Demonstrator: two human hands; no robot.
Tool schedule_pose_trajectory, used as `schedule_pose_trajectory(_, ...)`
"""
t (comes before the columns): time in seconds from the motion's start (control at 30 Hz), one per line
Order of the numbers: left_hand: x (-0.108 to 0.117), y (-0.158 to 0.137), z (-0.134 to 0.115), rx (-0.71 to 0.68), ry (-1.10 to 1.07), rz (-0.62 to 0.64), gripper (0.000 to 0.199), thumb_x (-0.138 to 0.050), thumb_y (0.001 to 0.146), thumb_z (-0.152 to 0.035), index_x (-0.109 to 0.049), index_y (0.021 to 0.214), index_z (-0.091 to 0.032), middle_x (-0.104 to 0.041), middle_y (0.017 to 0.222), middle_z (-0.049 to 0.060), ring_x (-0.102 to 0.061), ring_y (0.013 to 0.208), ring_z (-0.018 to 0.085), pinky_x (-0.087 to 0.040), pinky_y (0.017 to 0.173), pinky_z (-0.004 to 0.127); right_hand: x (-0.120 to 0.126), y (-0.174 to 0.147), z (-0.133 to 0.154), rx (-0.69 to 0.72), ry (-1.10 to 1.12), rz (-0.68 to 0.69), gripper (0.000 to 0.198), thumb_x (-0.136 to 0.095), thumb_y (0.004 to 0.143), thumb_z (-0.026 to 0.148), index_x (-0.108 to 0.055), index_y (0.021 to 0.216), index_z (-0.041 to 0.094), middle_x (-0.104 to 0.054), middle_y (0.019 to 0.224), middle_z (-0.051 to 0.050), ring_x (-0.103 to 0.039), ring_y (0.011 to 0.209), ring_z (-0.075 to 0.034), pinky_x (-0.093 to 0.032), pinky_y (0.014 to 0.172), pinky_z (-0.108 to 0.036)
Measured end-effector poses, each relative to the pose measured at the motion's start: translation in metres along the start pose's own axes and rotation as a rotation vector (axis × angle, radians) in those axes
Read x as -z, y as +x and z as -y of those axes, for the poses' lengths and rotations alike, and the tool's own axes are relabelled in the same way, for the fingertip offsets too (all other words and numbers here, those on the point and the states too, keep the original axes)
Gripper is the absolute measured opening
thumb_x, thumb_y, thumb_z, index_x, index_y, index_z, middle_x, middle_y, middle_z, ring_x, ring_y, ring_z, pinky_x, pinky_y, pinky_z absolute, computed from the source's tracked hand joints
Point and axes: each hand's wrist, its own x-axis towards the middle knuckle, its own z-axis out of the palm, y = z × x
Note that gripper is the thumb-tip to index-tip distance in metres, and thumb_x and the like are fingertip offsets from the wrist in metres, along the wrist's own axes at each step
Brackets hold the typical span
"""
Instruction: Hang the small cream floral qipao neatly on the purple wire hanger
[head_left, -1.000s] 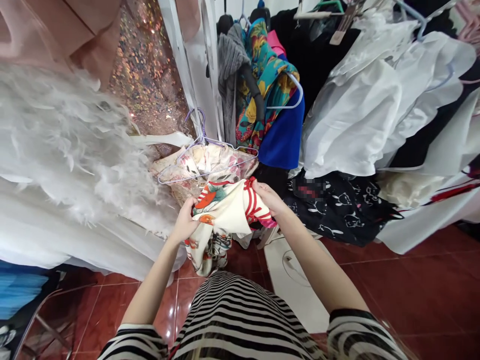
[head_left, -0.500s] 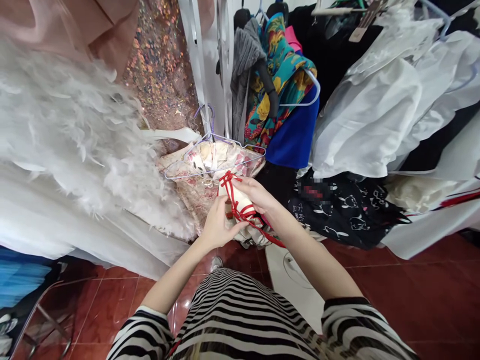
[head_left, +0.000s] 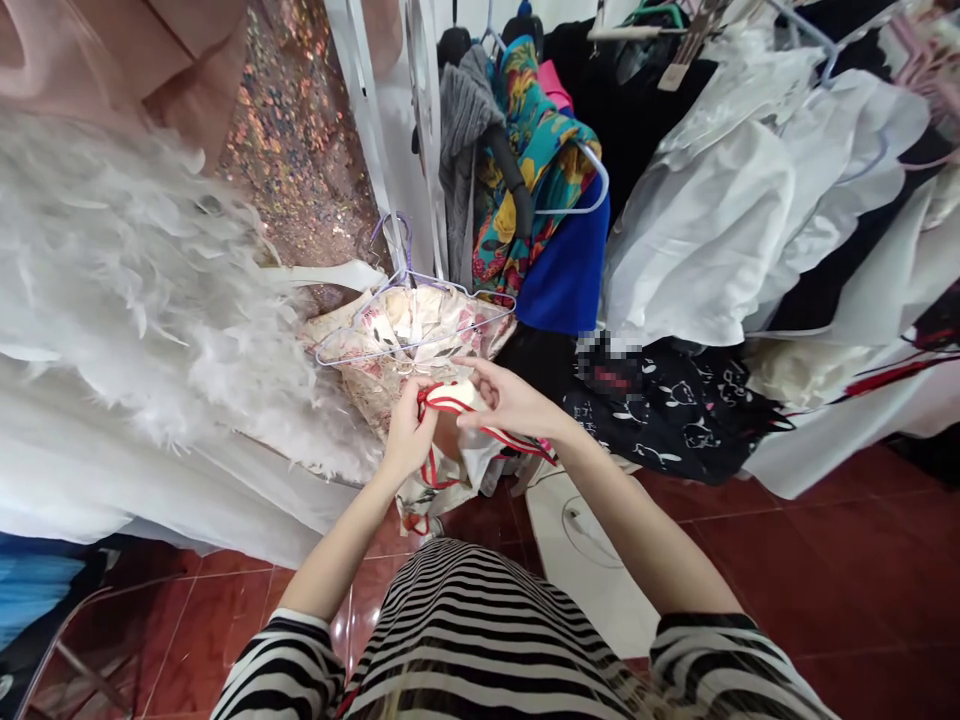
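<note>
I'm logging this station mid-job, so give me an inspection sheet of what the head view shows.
Surface: red tiled floor, glossy.
Job's things: cream garment with red straps, bunched between both hands.
Clutter: floral garment on wire hanger; white feathered dress; black printed fabric.
Grippers: left hand and right hand both grip the red straps.
Cables: nothing seen.
Surroundings: crowded clothes rack; white base plate.

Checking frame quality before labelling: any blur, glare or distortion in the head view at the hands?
Head view: even, soft light; left hand, right hand and the red-strapped garment are fairly sharp. Wide-angle bending curves the white pole; glossy floor tiles show mild reflections; one patch on the black printed garment is pixelated.
</note>
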Motion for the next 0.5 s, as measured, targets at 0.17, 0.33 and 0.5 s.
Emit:
schedule_pose_trajectory(0.17,0.006,0.011,-0.004,0.0,0.034,0.092,0.008,-0.051,0.081,-0.022,-0.058,0.086,-0.02,-0.063,0.076,-0.001,-0.057,0.071,0.014,-0.046,0.069,0.024,-0.002,-0.003,-0.002,0.119,-0.278,0.032,0.054,-0.061,0.078,0.013,-0.063,0.131,0.017,-0.073,0.098,-0.006,-0.066,0.086,-0.022,-0.053,0.085,-0.037)
schedule_pose_trajectory(0.33,0.026,0.017,-0.002,-0.036,0.152,0.084,0.014,-0.052,0.083,-0.021,-0.065,0.089,-0.019,-0.066,0.081,0.001,-0.059,0.075,0.016,-0.047,0.074,0.026,0.013,0.001,-0.006,0.038,-0.347,-0.075,0.043,-0.057,0.076,0.011,-0.073,0.114,0.02,-0.069,0.073,0.001,-0.061,0.068,-0.018,-0.047,0.072,-0.028)
schedule_pose_trajectory(0.5,0.037,0.023,0.012,-0.076,0.308,0.065,0.02,-0.049,0.083,-0.015,-0.068,0.091,-0.019,-0.065,0.09,0.004,-0.061,0.085,0.019,-0.051,0.083,0.029,0.021,0.003,-0.008,-0.04,-0.392,0.064,0.021,-0.052,0.078,0.014,-0.073,0.077,0.018,-0.068,0.071,-0.001,-0.059,0.066,-0.016,-0.04,0.065,-0.026)
